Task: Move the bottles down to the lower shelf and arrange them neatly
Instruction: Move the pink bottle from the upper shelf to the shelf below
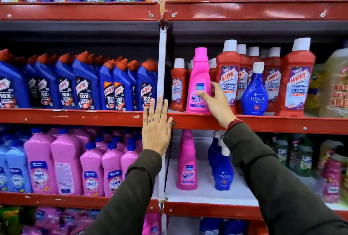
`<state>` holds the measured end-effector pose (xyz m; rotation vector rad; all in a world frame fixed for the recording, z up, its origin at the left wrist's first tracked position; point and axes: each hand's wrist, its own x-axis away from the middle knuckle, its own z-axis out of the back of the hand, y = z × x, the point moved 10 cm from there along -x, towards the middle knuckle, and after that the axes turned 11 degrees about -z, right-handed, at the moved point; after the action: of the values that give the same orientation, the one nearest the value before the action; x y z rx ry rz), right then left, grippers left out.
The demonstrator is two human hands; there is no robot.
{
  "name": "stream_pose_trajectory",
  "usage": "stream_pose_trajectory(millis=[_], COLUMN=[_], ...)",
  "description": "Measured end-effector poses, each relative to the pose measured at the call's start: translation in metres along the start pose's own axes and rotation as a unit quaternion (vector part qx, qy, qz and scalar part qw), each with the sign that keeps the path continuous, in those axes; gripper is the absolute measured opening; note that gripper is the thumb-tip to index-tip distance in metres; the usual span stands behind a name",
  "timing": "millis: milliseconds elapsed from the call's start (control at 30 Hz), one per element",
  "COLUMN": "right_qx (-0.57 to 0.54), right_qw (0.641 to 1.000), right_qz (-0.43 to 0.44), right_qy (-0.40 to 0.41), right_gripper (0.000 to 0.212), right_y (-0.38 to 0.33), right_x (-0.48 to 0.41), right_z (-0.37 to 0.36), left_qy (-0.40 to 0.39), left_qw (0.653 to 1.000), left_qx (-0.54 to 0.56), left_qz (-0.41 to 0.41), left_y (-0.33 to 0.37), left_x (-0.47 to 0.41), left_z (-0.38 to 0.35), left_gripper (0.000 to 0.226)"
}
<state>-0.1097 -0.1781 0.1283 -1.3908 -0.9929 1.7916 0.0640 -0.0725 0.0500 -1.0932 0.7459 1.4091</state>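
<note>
A pink Vanish bottle [199, 82] stands upright at the front of the middle shelf [263, 122]. My right hand [216, 102] touches its right side, thumb on the label and fingers behind it, not closed around it. A blue Ujala bottle [254, 93] stands further right on that shelf among red Harpic bottles. On the lower shelf [207, 193] another pink Vanish bottle [186, 163] and blue Ujala bottles [224, 170] stand side by side. My left hand [157, 127] is flat with fingers spread, resting against the shelf's front edge by the white upright post.
Red Harpic bathroom cleaner bottles [227, 78] crowd behind and beside the pink bottle. Blue Harpic bottles [84, 85] fill the middle left shelf, pink Shakti bottles [90, 170] the lower left. A white post [162, 65] divides the bays. Green bottles [299, 157] stand lower right.
</note>
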Motion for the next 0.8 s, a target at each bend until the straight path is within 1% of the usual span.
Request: stream_pose_trajectory(millis=[233,367,633,800], right_qx=[-0.039,-0.059,-0.096,-0.123], right_qw=[0.999,0.998,0.995,0.991], right_qz=[0.026,0.016,0.021,0.008], right_qy=[0.005,-0.009,-0.036,-0.055], right_gripper=[0.043,0.042,0.044,0.044], right_y=[-0.030,-0.036,-0.025,0.000], right_x=[0.008,0.017,0.047,0.071], right_z=[0.009,0.010,0.006,0.001], left_qy=[0.000,-0.002,-0.010,-0.003], left_qw=[1.000,1.000,1.000,1.000], left_qx=[-0.003,-0.002,0.001,0.024], left_qz=[0.010,0.009,0.013,0.020], left_y=[-0.001,0.000,0.002,0.002], left_x=[0.002,0.002,0.001,0.009], left_z=[-0.002,0.001,0.003,0.008], left_gripper=[0.058,0.058,0.058,0.060])
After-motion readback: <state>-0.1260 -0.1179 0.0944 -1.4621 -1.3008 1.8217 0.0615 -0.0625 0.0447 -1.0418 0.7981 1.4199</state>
